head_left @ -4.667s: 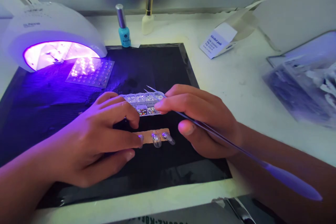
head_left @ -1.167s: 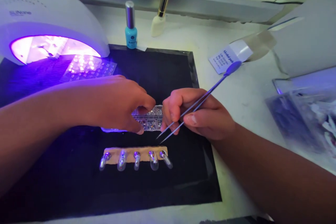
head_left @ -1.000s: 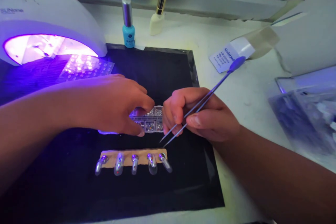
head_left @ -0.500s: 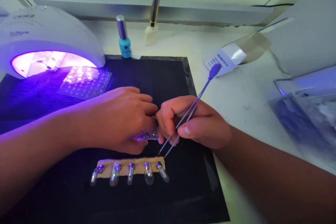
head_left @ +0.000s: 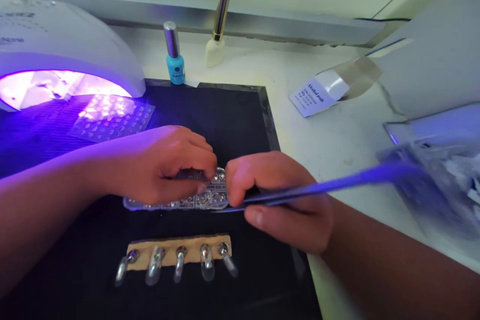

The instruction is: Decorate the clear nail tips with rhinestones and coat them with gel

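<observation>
My left hand (head_left: pixel 176 165) is over a clear divided case of rhinestones (head_left: pixel 204 200), its fingers curled with thumb and forefinger at the case's compartments. It covers much of the case. My right hand (head_left: pixel 277 172) grips a pair of tweezers (head_left: pixel 318 188), blurred by motion and held nearly level, their tips at the case's right front edge. Whether the tips hold a stone I cannot tell. In front of the case lies a tan strip (head_left: pixel 168 255) with several clear nail tips (head_left: pixel 207 262) on small metal stands, some bearing tiny coloured stones.
A lit white nail lamp (head_left: pixel 93 45) stands at the left, with a sticker sheet (head_left: pixel 116 120) before it. Behind the black mat (head_left: pixel 232 120) are a blue polish bottle (head_left: pixel 175 67) and a cream one (head_left: pixel 215 52). An alcohol pads box (head_left: pixel 315 95) and a plastic bag (head_left: pixel 446 170) lie right.
The tweezers have swung from steep to nearly level, and their tips have gone from the strip to the case. My left hand has shifted, showing more of the case. The view has moved slightly.
</observation>
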`<action>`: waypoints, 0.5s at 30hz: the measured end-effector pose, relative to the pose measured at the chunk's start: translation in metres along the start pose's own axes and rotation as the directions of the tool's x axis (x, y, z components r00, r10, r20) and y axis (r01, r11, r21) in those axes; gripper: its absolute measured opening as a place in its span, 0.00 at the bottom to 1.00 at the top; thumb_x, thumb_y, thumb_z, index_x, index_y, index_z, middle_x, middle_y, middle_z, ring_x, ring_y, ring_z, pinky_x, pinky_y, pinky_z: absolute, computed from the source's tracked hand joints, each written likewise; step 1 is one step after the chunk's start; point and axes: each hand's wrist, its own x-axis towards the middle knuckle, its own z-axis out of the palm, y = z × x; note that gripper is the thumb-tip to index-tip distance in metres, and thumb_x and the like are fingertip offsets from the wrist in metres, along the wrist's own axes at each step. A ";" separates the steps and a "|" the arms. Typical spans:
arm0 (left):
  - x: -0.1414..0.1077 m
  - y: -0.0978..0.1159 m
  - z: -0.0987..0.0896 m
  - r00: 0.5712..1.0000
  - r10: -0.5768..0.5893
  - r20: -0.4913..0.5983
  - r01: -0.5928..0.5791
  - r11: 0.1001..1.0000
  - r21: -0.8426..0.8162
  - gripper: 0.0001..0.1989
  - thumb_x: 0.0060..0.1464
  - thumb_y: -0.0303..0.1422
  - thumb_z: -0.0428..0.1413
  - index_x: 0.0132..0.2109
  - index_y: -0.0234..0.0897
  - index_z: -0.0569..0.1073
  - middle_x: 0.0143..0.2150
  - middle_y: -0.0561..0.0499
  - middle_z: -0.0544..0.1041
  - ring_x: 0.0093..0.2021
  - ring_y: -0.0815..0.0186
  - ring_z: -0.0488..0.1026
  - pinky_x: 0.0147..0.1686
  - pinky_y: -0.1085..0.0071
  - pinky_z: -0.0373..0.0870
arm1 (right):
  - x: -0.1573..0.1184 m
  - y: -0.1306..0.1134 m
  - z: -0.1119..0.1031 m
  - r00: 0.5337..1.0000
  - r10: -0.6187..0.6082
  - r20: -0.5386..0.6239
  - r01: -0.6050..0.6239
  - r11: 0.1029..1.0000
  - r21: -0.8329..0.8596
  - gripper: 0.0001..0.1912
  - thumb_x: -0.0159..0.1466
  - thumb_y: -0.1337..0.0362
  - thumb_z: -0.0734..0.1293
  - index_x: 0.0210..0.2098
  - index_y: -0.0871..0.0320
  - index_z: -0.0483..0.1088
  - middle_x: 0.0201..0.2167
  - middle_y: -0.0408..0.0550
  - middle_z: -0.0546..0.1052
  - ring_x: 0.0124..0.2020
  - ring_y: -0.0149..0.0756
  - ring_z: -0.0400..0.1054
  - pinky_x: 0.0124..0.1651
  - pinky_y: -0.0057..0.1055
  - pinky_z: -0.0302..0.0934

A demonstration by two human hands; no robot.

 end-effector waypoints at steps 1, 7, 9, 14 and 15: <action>0.000 0.000 0.001 1.000 -0.004 0.002 0.004 1.000 0.001 0.07 0.65 0.28 0.54 0.39 0.37 0.76 0.31 0.53 0.73 0.34 0.66 0.70 0.36 0.67 0.63 | 0.000 0.000 0.000 0.999 -0.038 0.020 0.039 0.998 -0.055 0.04 0.63 0.71 0.63 0.31 0.61 0.67 0.27 0.42 0.68 0.28 0.27 0.62 0.33 0.26 0.57; -0.002 0.002 0.004 1.000 -0.019 -0.002 0.019 0.992 0.124 0.13 0.57 0.42 0.66 0.37 0.37 0.75 0.30 0.56 0.70 0.31 0.66 0.67 0.33 0.66 0.57 | -0.001 0.013 -0.004 0.980 -0.178 0.092 0.178 0.984 0.016 0.06 0.66 0.67 0.63 0.31 0.59 0.65 0.24 0.41 0.68 0.25 0.27 0.63 0.31 0.27 0.58; -0.001 0.004 0.004 1.000 -0.027 0.008 0.025 0.986 0.162 0.10 0.56 0.38 0.66 0.36 0.37 0.74 0.30 0.56 0.69 0.31 0.66 0.66 0.33 0.66 0.56 | -0.002 0.014 -0.005 0.987 -0.140 0.083 0.137 0.990 0.033 0.07 0.67 0.67 0.64 0.32 0.59 0.65 0.25 0.42 0.68 0.26 0.27 0.64 0.31 0.27 0.58; 0.000 0.004 0.002 1.000 0.015 -0.006 -0.015 0.996 0.084 0.09 0.64 0.28 0.55 0.32 0.37 0.71 0.27 0.55 0.68 0.31 0.66 0.66 0.34 0.67 0.57 | -0.002 0.011 -0.004 0.991 -0.109 0.078 0.108 0.994 0.024 0.07 0.66 0.68 0.64 0.31 0.59 0.65 0.25 0.41 0.68 0.26 0.27 0.64 0.31 0.26 0.59; 0.000 0.004 0.002 1.000 0.018 -0.001 -0.017 0.997 0.072 0.10 0.64 0.27 0.53 0.32 0.37 0.70 0.27 0.55 0.68 0.31 0.66 0.66 0.34 0.67 0.57 | -0.002 0.011 -0.004 0.991 -0.113 0.076 0.113 0.994 0.010 0.07 0.66 0.69 0.64 0.31 0.59 0.64 0.25 0.41 0.68 0.26 0.27 0.64 0.31 0.26 0.60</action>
